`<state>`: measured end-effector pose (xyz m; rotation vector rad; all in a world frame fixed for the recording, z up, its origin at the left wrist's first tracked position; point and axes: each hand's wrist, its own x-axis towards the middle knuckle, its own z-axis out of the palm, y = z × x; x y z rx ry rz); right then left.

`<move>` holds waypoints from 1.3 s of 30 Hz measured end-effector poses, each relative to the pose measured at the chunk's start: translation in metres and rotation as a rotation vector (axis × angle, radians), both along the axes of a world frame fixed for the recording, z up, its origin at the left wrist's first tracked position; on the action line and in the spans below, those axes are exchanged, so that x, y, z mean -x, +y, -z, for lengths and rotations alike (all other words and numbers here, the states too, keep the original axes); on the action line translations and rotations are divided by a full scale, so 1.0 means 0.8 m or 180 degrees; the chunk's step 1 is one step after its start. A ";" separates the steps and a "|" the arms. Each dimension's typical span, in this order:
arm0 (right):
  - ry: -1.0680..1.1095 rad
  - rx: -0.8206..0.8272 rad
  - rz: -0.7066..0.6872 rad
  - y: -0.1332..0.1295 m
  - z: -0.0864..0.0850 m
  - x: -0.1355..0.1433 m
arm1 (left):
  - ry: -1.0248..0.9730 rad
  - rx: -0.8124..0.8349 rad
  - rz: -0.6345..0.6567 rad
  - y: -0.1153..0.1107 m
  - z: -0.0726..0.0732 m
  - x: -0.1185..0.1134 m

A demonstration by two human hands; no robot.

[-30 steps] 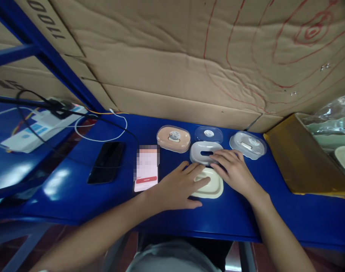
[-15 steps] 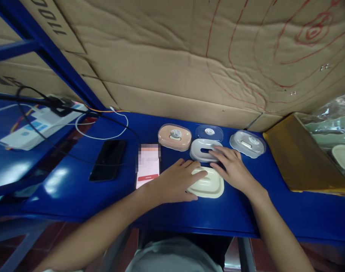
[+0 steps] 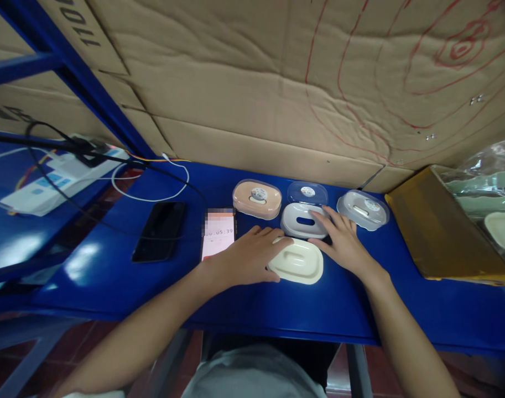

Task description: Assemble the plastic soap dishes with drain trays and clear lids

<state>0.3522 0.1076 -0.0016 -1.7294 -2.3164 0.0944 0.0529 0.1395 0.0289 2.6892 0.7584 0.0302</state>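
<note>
My left hand [image 3: 254, 257] grips the left end of a cream soap dish tray [image 3: 304, 260], an oblong piece with a raised bar in its middle, flat on the blue table. Its thumb is at the near left corner, and the other fingers lie along the far left side. My right hand [image 3: 341, 240] has thumb and fingers around the right end of a pale grey soap dish insert [image 3: 291, 224] with an oval slot, just behind the cream tray. Beyond that lies a clear lid [image 3: 296, 193] with a round white sticker.
A peach soap box [image 3: 246, 202] and a grey soap box [image 3: 370, 215], both with clear lids, flank the lid. To the left are a lit phone [image 3: 219, 237], a dark phone [image 3: 159, 232] and a power strip [image 3: 40, 190]. A cardboard box [image 3: 435, 237] stands right.
My left hand has shifted slightly left and the cream tray has slid left with it, showing more of its surface. My right-hand fingers have drawn back right, uncovering the grey insert's slot.
</note>
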 end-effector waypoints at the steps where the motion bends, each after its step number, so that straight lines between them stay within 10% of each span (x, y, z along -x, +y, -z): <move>1: 0.0032 -0.0015 0.0006 0.000 0.000 0.000 | 0.0013 0.0014 0.0001 0.000 0.000 0.000; 21: 0.0992 0.0141 -0.0178 -0.001 -0.011 -0.002 | -0.0529 0.0269 -0.1125 0.013 -0.012 -0.003; 39: 0.1076 0.0560 -0.0496 -0.008 -0.022 0.007 | -0.1200 0.0671 -0.0857 0.018 0.019 -0.008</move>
